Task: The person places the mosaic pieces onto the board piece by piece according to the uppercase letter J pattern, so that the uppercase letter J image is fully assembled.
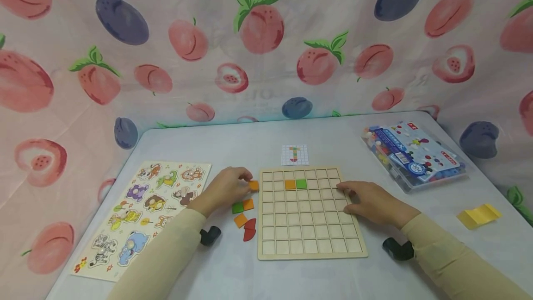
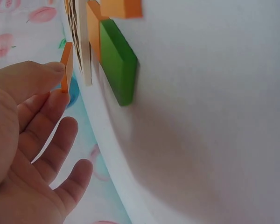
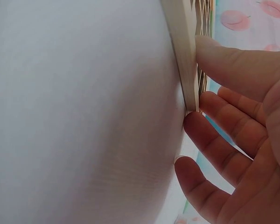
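A small orange square tile [image 1: 253, 185] is pinched between the thumb and fingers of my left hand [image 1: 228, 188], just beside the left edge of the wooden grid board [image 1: 308, 259]. In the left wrist view the same orange tile [image 2: 66, 67] stands edge-on at my fingertips. An orange tile [image 1: 290, 184] and a green tile [image 1: 301, 184] lie side by side in the board's second row. My right hand [image 1: 370, 202] rests at the board's right edge, its thumb and fingers loosely bent and touching the rim [image 3: 184, 56].
Left of the board lie a green tile [image 1: 238, 207], orange tiles [image 1: 240, 220] and red curved pieces [image 1: 249, 230]. A pattern card [image 1: 294, 155] lies behind it. An animal puzzle board [image 1: 139, 212] is at left; a plastic box [image 1: 416, 154] and yellow paper [image 1: 479, 216] are at right.
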Demonstrator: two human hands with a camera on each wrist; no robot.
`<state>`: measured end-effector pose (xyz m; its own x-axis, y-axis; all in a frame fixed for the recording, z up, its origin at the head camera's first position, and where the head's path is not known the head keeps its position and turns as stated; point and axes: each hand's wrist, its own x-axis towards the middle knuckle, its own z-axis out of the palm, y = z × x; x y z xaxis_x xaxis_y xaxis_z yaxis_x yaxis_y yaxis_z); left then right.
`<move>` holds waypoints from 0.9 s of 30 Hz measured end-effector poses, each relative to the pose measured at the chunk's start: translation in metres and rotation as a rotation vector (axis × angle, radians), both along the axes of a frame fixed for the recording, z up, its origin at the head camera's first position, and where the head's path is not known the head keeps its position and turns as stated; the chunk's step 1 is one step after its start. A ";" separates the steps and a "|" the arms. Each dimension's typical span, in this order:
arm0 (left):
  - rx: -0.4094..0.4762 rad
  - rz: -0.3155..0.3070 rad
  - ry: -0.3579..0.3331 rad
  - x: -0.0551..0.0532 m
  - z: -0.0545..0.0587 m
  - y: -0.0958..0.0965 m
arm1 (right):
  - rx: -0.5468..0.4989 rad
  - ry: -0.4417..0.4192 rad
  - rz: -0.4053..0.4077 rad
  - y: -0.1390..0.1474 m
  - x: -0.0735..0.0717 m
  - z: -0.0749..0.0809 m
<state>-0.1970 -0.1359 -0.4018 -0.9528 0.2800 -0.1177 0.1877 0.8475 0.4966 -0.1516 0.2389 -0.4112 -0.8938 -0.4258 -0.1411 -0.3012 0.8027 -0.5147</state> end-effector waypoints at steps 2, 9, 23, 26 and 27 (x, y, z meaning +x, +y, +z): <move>0.005 0.006 -0.006 0.000 0.001 0.003 | 0.000 0.000 -0.002 0.000 0.000 0.000; 0.037 -0.033 0.017 -0.002 0.002 0.012 | -0.005 0.006 0.004 0.001 -0.001 -0.001; 0.049 -0.085 0.019 -0.006 0.003 0.032 | -0.005 0.013 0.006 0.001 -0.001 -0.001; 0.048 -0.074 0.006 -0.006 0.005 0.037 | -0.006 0.013 0.006 0.001 -0.001 -0.001; 0.044 -0.075 0.008 -0.006 0.005 0.039 | -0.007 0.012 0.006 0.001 0.000 -0.001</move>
